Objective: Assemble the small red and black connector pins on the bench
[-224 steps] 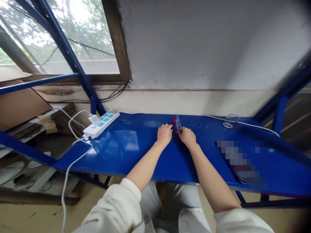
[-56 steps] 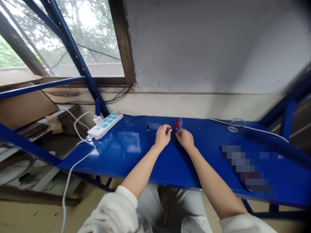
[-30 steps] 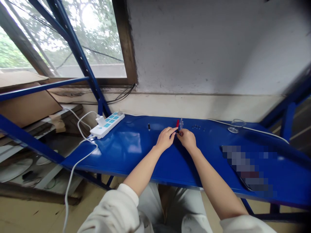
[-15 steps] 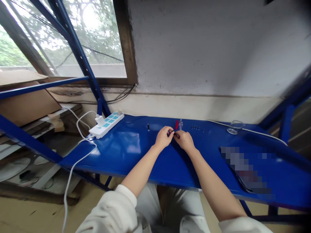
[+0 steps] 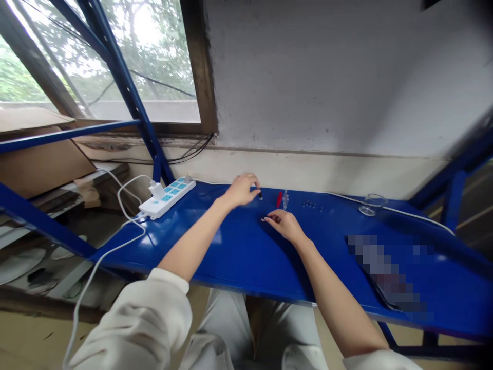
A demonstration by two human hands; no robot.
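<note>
My left hand (image 5: 242, 190) reaches over the far middle of the blue table, thumb and fingers bent together around a small dark cylinder (image 5: 261, 196). The cylinder's lower end shows below the fingertips. Closer to me, my right hand (image 5: 285, 223) has its thumb and forefinger pinched, with a tiny piece at the tips that is too small to name. Beyond the right hand lie a red piece (image 5: 279, 199) and a clear plastic piece (image 5: 285, 199), side by side. Several tiny dark parts (image 5: 309, 204) are spread to their right.
A white power strip (image 5: 167, 197) with a plug and cable lies at the table's left. A clear round cup (image 5: 368, 209) sits back right, near a white cable (image 5: 416, 211). A flat blurred-out item (image 5: 379, 272) lies at the right. Blue frame bars (image 5: 133, 97) rise at the left.
My hands have come apart. The left moved away and to the left and has the dark cylinder that stood alone; the right drew slightly down towards me.
</note>
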